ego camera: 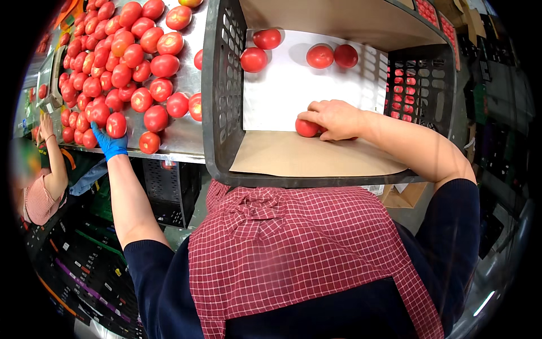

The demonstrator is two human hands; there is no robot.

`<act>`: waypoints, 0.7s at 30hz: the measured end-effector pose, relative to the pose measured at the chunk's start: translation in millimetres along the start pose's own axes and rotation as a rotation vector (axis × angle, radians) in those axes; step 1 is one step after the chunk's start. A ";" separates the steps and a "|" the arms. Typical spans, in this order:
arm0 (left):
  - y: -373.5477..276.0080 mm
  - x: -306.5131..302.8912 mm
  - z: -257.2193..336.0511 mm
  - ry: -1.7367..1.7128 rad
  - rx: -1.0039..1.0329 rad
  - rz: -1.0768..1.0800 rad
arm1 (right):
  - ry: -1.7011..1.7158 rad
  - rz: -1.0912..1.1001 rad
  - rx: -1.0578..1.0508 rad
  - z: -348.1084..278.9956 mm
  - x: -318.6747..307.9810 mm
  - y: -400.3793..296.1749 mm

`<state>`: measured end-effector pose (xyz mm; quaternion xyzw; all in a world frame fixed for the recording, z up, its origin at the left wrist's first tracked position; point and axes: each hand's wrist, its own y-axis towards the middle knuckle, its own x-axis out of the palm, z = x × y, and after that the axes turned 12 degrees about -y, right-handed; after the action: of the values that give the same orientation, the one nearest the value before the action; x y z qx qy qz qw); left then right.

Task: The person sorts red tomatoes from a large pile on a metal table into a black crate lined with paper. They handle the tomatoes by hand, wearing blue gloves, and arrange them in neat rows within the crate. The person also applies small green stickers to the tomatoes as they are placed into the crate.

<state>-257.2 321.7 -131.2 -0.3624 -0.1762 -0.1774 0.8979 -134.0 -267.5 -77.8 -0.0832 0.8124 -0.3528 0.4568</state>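
Note:
Many red tomatoes (134, 55) are heaped on a metal work surface (182, 146) at the left. My left hand (110, 141), in a blue glove, cups a tomato (116, 125) at the heap's near edge. My bare right hand (336, 120) is inside a black plastic crate (222, 167), its fingers on a tomato (307, 128) close to the near wall; another is partly hidden under the hand. White paper (279, 97) covers the crate floor, and brown card lines the near and far sides. Two tomatoes (267, 39) lie in the far left corner, two more (320, 56) farther right.
A co-worker's hand (45, 127) touches the surface at far left. Black crates (163, 190) stand below the surface edge. Past the crate's right wall, more tomatoes (398, 89) show through its holes. An open cardboard box (404, 195) lies below, at the right.

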 end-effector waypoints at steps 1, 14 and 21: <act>13.1 -7.8 -4.9 0.032 0.000 -0.026 | -0.052 -0.002 -0.025 -1.9 3.8 2.6; -126.7 147.4 -64.3 0.281 0.672 -0.543 | 0.803 0.128 0.062 21.7 -2.0 27.1; -293.4 213.1 -147.9 0.537 -0.179 -1.012 | 1.509 0.048 -0.104 30.3 -62.4 -12.5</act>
<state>-173.9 -22.4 36.3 -0.2497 -0.0779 -0.6846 0.6804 -76.5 -263.2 -37.1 0.1771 0.9219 -0.2652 -0.2200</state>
